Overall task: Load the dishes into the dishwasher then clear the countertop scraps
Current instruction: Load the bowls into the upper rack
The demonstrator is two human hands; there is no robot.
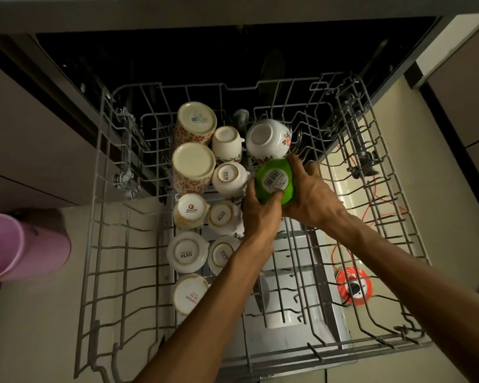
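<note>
Two bare forearms are seen reaching in from the near edge over the pulled-out wire rack of the dishwasher. The left hand is curled round the near left side of a green bowl, with its thumb laid on the upturned base beside a barcode sticker. The right hand is curled round the bowl's right side, fingers wrapped over the far rim. The bowl is held upside down, within the rack's middle; whether it rests on the wires cannot be told.

Just left of the left hand, two columns of inverted white cups are noted, running from near to far. Touching or just beyond the green bowl, an inverted white floral bowl is recorded. Beyond the cups, two upturned patterned mugs are set. Well right of the right hand, an orange reel lies on the floor beneath the rack. Far left, a pink container is seen.
</note>
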